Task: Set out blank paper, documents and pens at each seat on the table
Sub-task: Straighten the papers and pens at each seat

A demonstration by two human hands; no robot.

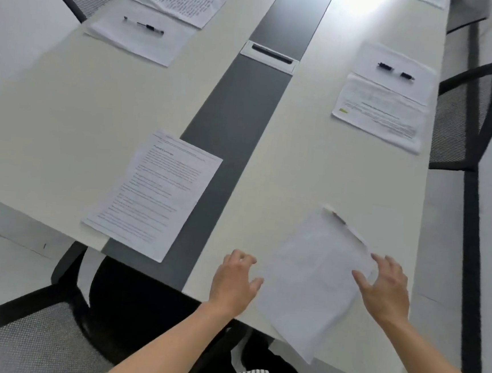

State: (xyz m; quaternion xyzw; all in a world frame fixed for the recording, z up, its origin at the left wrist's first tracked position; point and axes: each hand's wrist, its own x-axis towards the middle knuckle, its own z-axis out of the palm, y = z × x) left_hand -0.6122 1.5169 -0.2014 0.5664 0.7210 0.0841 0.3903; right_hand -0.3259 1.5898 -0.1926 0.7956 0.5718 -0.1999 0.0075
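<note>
Thin white paper stack (311, 281): overhanging pale table (300, 161) edge, liable to slide off. Right hand (386, 290) spread, touching it; left hand (234, 283) loosely curled, empty.

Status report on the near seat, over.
Left hand open beside blank paper. Right hand touches its right edge. Paper askew, overhanging table edge. Nothing blocking.

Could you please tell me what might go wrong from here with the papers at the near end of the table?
The loose sheets lie skewed with a corner past the table edge. Only the right hand touches them, so they may slide off.
The printed document reaches the near edge, and the left hand could brush it off.
Pens lie only at the far seats, so one may be forgotten here.
</note>
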